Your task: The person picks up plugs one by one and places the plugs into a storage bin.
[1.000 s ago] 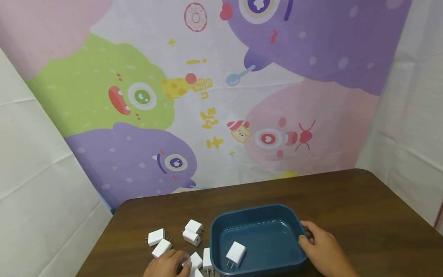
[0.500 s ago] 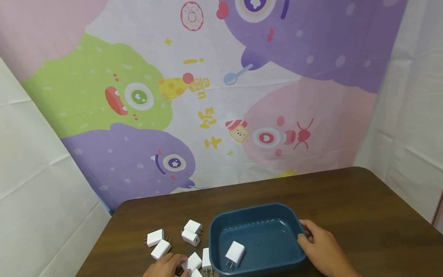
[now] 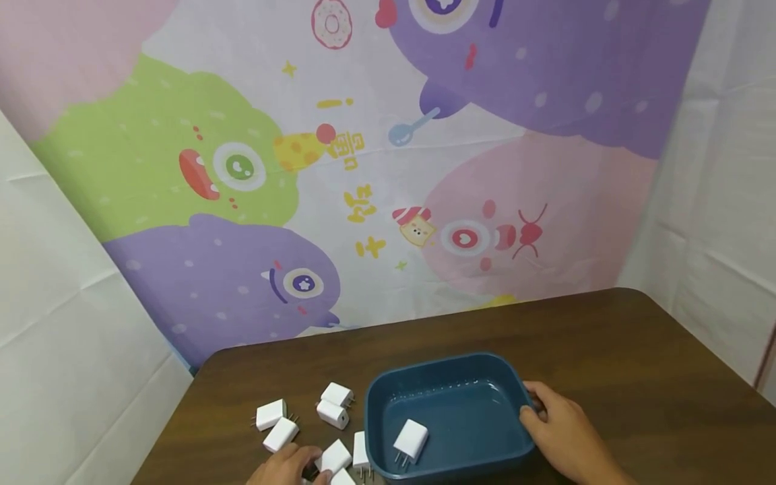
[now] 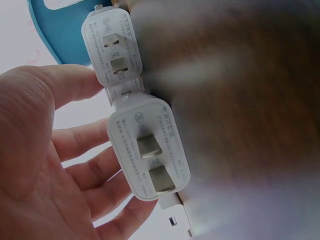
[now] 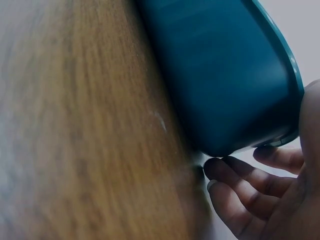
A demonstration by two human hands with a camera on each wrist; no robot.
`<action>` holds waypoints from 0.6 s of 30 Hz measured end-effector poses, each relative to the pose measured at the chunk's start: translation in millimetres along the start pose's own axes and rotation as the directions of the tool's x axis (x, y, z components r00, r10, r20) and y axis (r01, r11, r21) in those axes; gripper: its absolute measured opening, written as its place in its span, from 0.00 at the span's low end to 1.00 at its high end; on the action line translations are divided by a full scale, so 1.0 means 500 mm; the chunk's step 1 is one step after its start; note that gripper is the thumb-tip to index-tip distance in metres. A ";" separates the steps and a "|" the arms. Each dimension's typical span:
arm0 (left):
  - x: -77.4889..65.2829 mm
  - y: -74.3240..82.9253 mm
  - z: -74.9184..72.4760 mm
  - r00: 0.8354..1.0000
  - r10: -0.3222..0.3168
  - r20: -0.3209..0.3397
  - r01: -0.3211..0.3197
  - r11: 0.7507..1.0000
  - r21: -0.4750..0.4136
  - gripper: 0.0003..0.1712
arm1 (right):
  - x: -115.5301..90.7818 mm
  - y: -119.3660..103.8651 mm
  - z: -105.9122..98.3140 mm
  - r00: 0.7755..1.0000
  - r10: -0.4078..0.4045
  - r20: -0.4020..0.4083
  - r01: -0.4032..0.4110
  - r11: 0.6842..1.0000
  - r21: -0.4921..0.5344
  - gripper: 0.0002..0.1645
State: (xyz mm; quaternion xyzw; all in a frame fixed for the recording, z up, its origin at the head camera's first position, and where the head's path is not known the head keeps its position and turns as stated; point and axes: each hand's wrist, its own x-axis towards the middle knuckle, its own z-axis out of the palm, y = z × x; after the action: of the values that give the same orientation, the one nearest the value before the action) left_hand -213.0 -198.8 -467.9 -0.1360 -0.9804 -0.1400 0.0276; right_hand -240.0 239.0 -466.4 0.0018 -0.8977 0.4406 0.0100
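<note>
In the head view, my left hand (image 3: 287, 465) is at the bottom, its fingertips right at a white charger (image 3: 334, 457) with metal prongs. The left wrist view shows the thumb (image 4: 75, 82) at one charger (image 4: 112, 47) and the fingers (image 4: 82, 140) partly behind a nearer charger (image 4: 147, 150), loosely spread. My right hand (image 3: 564, 431) grips the right end of a dark blue plastic bin (image 3: 445, 370), thumb at the rim and fingers along the outer wall. Inside the bin lies one charger (image 3: 411, 440), prongs toward me.
More white chargers lie left of the bin: a touching pair (image 3: 333, 404), another pair (image 3: 275, 424) farther left, and one (image 3: 360, 450) against the bin's wall. The brown wooden table (image 3: 576, 330) ends at a cartoon-printed cloth (image 3: 370, 296), with white cloths at both sides.
My left fingertips have drawn back slightly to the left, so more of the charger beside them shows. My right hand and the bin stay put; the head view has shifted a little.
</note>
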 end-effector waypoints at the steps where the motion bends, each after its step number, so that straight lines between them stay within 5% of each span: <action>1: 0.001 0.001 0.000 1.000 -0.001 -0.001 0.001 1.000 0.007 0.20 | 0.000 0.000 0.000 1.000 -0.003 -0.002 0.003 1.000 0.000 0.25; 18: 0.021 0.018 -0.011 0.996 -0.036 0.078 0.033 0.999 0.042 0.28 | 0.001 -0.001 -0.001 1.000 -0.006 0.001 0.006 1.000 0.008 0.25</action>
State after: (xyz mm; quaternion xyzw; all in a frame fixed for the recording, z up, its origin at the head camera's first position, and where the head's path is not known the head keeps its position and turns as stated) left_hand -220.3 -189.3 -459.3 -0.1238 -0.9856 -0.1149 -0.0110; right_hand -240.2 239.1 -465.8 0.0046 -0.8958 0.4443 0.0108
